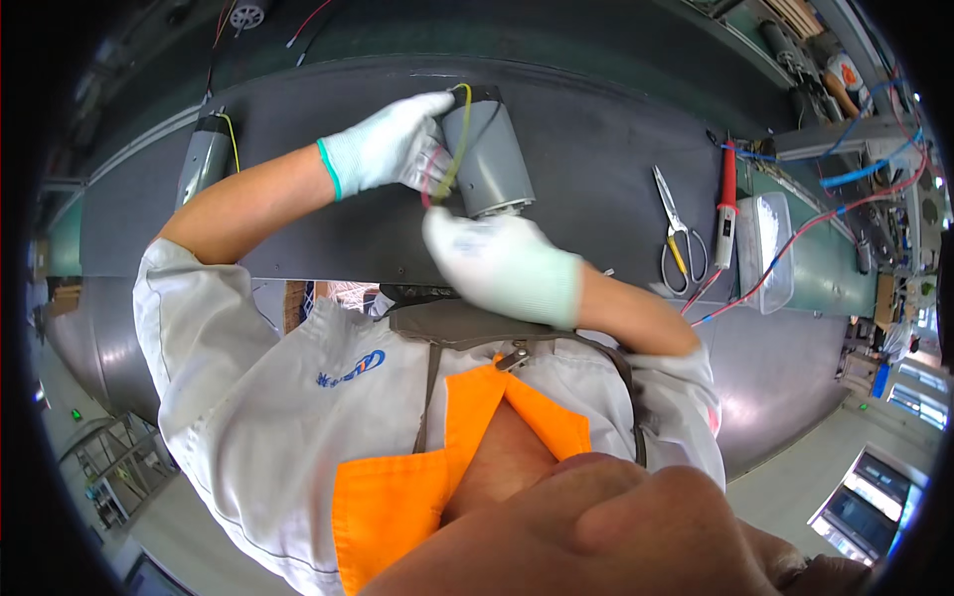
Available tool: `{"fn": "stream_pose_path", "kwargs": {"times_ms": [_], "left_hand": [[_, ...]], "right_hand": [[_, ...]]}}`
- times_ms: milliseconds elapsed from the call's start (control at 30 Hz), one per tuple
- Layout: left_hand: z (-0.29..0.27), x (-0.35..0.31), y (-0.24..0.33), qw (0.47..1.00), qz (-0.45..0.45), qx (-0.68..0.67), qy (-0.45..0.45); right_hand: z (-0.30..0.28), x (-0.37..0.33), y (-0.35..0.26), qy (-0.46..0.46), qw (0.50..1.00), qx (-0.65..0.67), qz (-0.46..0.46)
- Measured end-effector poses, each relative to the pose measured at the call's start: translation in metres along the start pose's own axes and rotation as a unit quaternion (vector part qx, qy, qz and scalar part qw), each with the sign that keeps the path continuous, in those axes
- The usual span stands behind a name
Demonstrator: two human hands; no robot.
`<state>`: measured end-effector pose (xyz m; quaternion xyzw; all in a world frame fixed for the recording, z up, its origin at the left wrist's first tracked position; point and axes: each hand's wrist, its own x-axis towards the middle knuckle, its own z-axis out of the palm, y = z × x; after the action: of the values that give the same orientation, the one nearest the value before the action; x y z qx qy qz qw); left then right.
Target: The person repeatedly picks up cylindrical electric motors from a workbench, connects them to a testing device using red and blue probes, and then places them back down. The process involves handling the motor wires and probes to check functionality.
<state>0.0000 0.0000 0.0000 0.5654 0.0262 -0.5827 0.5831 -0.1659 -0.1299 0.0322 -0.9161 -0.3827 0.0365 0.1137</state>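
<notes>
A grey cylindrical motor (489, 164) with a black end cap lies on the dark bench, its capped end away from me. A yellow-green wire (462, 139) loops from the cap down its left side, beside a thin pink wire (427, 189). My left hand (390, 147), in a white knit glove with a green cuff, is at the motor's left; its index finger reaches the cap and the other fingers curl round the wires. At the motor's near end my right hand (502, 266), gloved and blurred, closes its fingertips at the lower ends of the wires.
Another grey motor (206, 159) with a yellow wire lies at the left. To the right are scissors (678, 238), a red-handled tool (727, 199) on a red cable, and a clear plastic box (765, 253). Loose wires (308, 35) lie beyond the bench's far edge.
</notes>
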Motion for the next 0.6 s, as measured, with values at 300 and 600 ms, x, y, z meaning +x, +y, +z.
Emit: {"fn": "stream_pose_path", "kwargs": {"times_ms": [300,600], "left_hand": [[0.041,-0.008,0.036,0.949,0.033,0.266,0.164],[0.023,0.061,0.010,0.839,0.251,0.404,0.264]], "right_hand": [[-0.002,0.043,-0.006,-0.024,0.963,0.265,0.034],[-0.063,-0.249,0.177,0.476,0.677,0.162,0.538]]}}
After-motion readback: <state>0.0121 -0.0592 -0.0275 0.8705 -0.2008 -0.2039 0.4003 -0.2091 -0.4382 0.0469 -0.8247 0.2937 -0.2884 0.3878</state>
